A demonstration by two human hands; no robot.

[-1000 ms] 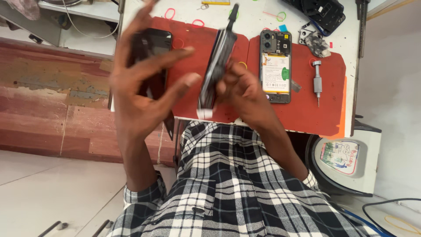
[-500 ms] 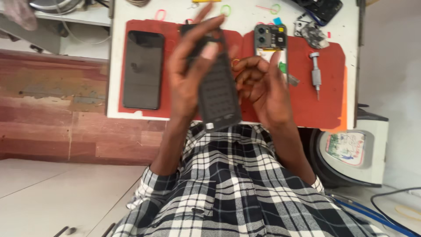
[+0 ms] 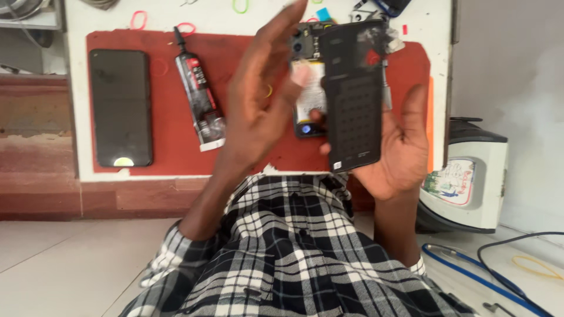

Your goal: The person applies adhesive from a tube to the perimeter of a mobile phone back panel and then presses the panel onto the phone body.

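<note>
My right hand holds a black phone back cover upright above the red mat; its fingertips curl round the cover's left edge and the thumb sticks up to the right. My left hand is raised just left of the cover, fingers spread, thumb close to the cover's edge, gripping nothing. Behind both hands an opened phone body lies on the mat, mostly hidden. A glue tube and a dark phone screen lie on the mat's left part.
The mat sits on a white table with pink and green rubber bands at its far edge. A metal screwdriver peeks out beside the cover. A white machine and blue cable are on the floor to the right.
The back cover passed from my left hand into my right and moved right. My left hand let go and opened. The glue tube and opened phone are now uncovered.
</note>
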